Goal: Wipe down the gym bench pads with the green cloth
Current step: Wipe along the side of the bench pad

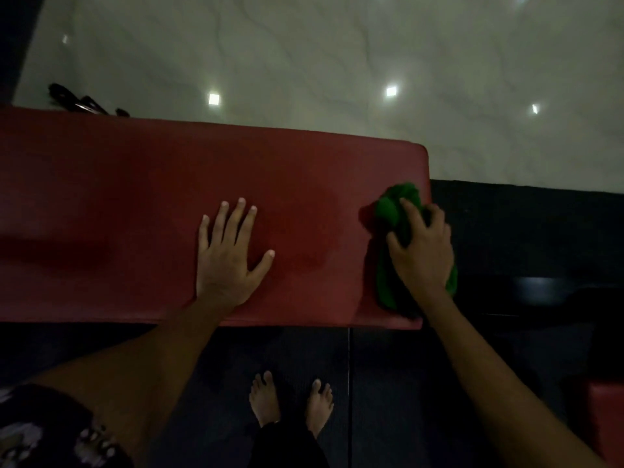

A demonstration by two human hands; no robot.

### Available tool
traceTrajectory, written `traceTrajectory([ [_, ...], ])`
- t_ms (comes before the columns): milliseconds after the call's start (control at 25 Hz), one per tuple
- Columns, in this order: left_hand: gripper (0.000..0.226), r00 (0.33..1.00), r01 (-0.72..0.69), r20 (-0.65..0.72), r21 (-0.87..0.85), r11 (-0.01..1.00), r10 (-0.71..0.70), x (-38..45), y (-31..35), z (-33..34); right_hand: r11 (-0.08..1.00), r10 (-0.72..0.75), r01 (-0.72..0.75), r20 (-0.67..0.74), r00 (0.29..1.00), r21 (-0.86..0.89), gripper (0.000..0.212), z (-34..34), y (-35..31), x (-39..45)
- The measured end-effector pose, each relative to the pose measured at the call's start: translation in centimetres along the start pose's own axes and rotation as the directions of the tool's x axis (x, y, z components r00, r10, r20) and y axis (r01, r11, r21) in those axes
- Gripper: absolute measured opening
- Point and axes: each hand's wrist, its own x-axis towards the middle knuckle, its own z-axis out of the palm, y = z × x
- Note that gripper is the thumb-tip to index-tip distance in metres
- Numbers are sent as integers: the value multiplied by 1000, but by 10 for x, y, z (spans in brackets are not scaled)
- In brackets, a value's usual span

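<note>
A long red bench pad point(135, 204) runs across the head view from the left edge to its rounded right end. My left hand point(229, 258) lies flat on the pad's middle, fingers spread and straight. At the pad's right end my right hand point(422, 248) grips the bunched green cloth point(388, 265), fingers curled into it, pressing it on the pad near the front right corner. Part of the cloth is hidden under that hand.
Glossy pale marble floor point(304, 62) lies beyond the bench, with a dark object point(77, 101) just behind the pad at the left. Black matting point(506, 231) lies to the right and under my bare feet point(290, 403). Another red pad point(604, 420) shows at the lower right.
</note>
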Motion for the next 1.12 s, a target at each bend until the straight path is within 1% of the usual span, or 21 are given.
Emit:
traceTrajectory([
  [80,73,1000,-1,-1,-5,1000,1,0,1,1,986,160,-158,-38,986,43,58,6,-21,46],
  [120,73,1000,-1,0,-4,1000,1,1,1,2,985,161,-159,-36,986,63,58,8,-39,63],
  [160,74,1000,-2,3,-2,1000,2,1,0,2,993,103,-101,-23,994,58,57,11,-57,73],
  [200,74,1000,-1,6,-1,1000,1,1,0,2,999,-19,19,-1,1000,47,56,15,-71,74],
  [280,74,1000,4,6,-6,1000,-4,1,0,3,959,-282,280,50,958,33,55,19,-74,50],
  [320,74,1000,7,5,-9,1000,-7,1,0,3,941,-339,338,47,940,37,55,18,-63,34],
  [360,74,1000,8,7,-14,1000,-8,1,1,2,944,-329,328,26,944,49,56,16,-46,22],
  [440,74,1000,4,5,-21,1000,-4,1,0,2,988,-135,135,-7,991,77,57,4,-18,24],
  [520,74,1000,-6,-2,-22,1000,6,2,-1,3,989,110,-104,-51,993,104,56,0,-15,55],
  [560,74,1000,-9,-3,-28,1000,9,2,-2,3,981,171,-163,-67,983,109,57,2,-23,76],
  [600,74,1000,-9,-2,-32,999,9,1,-3,3,981,172,-164,-71,983,106,57,6,-37,94],
  [640,73,1000,-9,-3,-32,999,9,1,-3,3,990,116,-111,-60,991,91,57,9,-56,105],
  [760,70,1000,-15,-10,-33,999,15,1,-1,3,980,-191,190,13,981,60,58,20,-90,90],
  [840,68,1000,-14,-9,-44,999,13,1,-1,2,932,-362,360,61,930,45,60,20,-74,54],
  [880,68,1000,-12,-5,-51,999,12,1,-1,2,918,-396,395,68,916,33,61,18,-56,36],
  [920,68,1000,-10,-3,-57,998,10,1,-1,2,929,-371,371,73,926,23,62,13,-37,24],
  [960,69,1000,-9,-1,-61,998,9,1,-1,2,961,-275,274,56,960,30,62,6,-25,22],
  [1000,69,1000,-9,0,-63,998,9,1,-1,2,990,-132,131,11,991,53,60,2,-20,29],
  [1040,69,1000,-9,1,-66,998,9,1,0,2,996,6,-3,-30,1000,86,58,2,-23,43],
  [1080,68,1000,-10,4,-72,997,10,0,0,2,990,95,-89,-51,994,106,56,6,-37,57],
  [1120,67,1000,-11,7,-79,997,11,0,0,1,988,114,-108,-49,992,108,56,10,-58,69],
])
